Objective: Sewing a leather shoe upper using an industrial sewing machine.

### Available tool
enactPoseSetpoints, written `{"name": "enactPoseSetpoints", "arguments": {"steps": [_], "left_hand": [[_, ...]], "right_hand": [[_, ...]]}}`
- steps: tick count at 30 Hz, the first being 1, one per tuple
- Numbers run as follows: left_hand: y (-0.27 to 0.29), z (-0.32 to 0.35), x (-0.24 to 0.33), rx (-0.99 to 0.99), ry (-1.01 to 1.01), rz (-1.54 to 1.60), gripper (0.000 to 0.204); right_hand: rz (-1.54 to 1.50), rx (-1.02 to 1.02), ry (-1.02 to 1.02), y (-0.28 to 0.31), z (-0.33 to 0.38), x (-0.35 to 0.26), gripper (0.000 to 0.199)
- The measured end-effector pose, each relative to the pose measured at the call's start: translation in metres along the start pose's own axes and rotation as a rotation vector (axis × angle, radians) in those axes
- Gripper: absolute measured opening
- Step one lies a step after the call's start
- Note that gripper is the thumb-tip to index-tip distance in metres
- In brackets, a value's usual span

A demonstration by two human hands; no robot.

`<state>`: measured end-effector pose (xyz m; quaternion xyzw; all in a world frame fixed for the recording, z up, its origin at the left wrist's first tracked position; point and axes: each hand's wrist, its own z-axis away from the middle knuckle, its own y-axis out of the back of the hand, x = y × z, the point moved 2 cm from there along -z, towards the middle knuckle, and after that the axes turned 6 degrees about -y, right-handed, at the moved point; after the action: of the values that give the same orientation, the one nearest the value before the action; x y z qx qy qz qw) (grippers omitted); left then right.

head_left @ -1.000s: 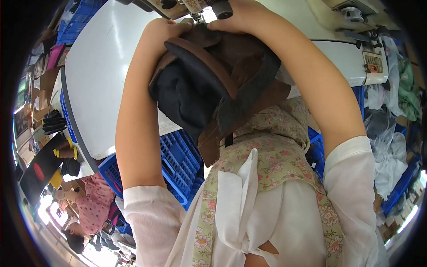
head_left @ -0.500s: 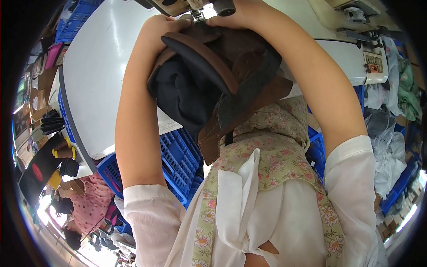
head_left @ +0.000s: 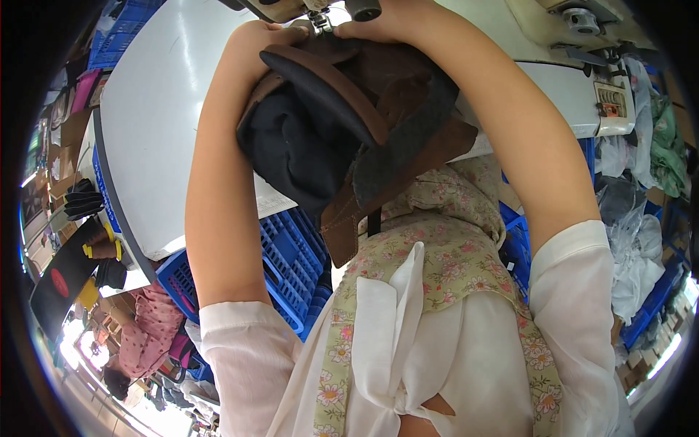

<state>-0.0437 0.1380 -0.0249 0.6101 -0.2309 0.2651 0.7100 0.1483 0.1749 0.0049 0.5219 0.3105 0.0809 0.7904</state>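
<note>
Brown-black workpiece point(head_left: 335, 109) has edged toward the presser foot point(head_left: 320, 23) — both hands point(head_left: 258, 40) grip it; blue crate point(head_left: 291, 251) nearby, contents unclear.

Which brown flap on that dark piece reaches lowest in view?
The square, stitched flap left of the floral apron; the right flap and the curved upper one end higher.

- Left hand point(head_left: 255, 44) and right hand point(head_left: 382, 23) hold the brown-and-black piece point(head_left: 349, 102), one either side of the presser foot point(head_left: 320, 26)!
- Its near end hangs past the white counter point(head_left: 149, 138).
- Over at left, a co-worker in pink point(head_left: 151, 335).
</note>
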Motion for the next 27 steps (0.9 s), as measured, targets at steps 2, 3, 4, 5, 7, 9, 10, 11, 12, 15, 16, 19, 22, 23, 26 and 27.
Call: {"name": "enactPoseSetpoints", "arguments": {"steps": [2, 3, 4, 5, 7, 9, 10, 11, 12, 15, 16, 19, 22, 23, 26, 27], "left_hand": [[-0.001, -0.001, 0.000, 0.031, -0.024, 0.011, 0.039], [-0.001, -0.001, 0.000, 0.030, -0.023, 0.010, 0.039], [-0.001, -0.001, 0.000, 0.012, 0.005, -0.005, 0.039], [0.000, -0.001, 0.000, -0.006, 0.034, -0.020, 0.039], [-0.001, -0.002, 0.002, -0.001, 0.018, -0.023, 0.039], [-0.001, -0.003, 0.000, 0.006, 0.009, -0.024, 0.039], [-0.001, -0.003, -0.003, 0.002, 0.008, -0.007, 0.039], [-0.001, -0.003, -0.006, -0.002, 0.008, 0.011, 0.039], [0.000, -0.003, -0.006, -0.001, 0.005, 0.013, 0.039], [0.000, -0.004, -0.003, -0.018, -0.003, -0.039, 0.040], [0.000, -0.004, 0.001, -0.018, -0.006, -0.055, 0.040], [-0.001, -0.005, -0.001, -0.017, -0.053, -0.045, 0.040], [0.002, -0.008, -0.003, -0.057, -0.082, -0.034, 0.037], [0.002, -0.009, -0.002, -0.094, -0.065, -0.050, 0.035], [-0.001, -0.009, 0.003, -0.111, -0.036, -0.059, 0.032], [0.000, -0.008, 0.000, -0.085, 0.029, -0.015, 0.030]], "right_hand": [[-0.018, 0.018, 0.008, -0.001, 0.001, 0.002, 0.050], [-0.035, 0.034, 0.017, 0.000, 0.003, 0.000, 0.050], [-0.036, 0.034, 0.017, 0.003, 0.006, 0.000, 0.050], [-0.042, 0.011, 0.014, 0.006, 0.011, 0.001, 0.050], [-0.047, -0.002, 0.004, 0.007, 0.012, 0.003, 0.051], [-0.001, 0.009, -0.114, 0.000, 0.005, 0.002, 0.049], [0.000, 0.008, -0.112, 0.000, 0.008, 0.001, 0.049], [0.005, 0.010, -0.115, 0.001, 0.011, 0.001, 0.047], [0.011, 0.014, -0.121, 0.003, 0.015, 0.001, 0.044], [0.015, 0.086, -0.106, -0.008, 0.008, 0.005, 0.040], [0.017, 0.086, -0.110, -0.010, 0.007, 0.007, 0.040], [0.013, 0.115, -0.106, -0.008, 0.009, 0.006, 0.040], [0.026, 0.062, -0.115, -0.007, 0.008, 0.007, 0.040], [0.025, 0.072, -0.097, -0.009, 0.006, 0.008, 0.041], [0.031, 0.057, -0.103, -0.009, 0.005, 0.009, 0.042], [0.038, 0.033, -0.116, -0.007, 0.006, 0.007, 0.042]]}}
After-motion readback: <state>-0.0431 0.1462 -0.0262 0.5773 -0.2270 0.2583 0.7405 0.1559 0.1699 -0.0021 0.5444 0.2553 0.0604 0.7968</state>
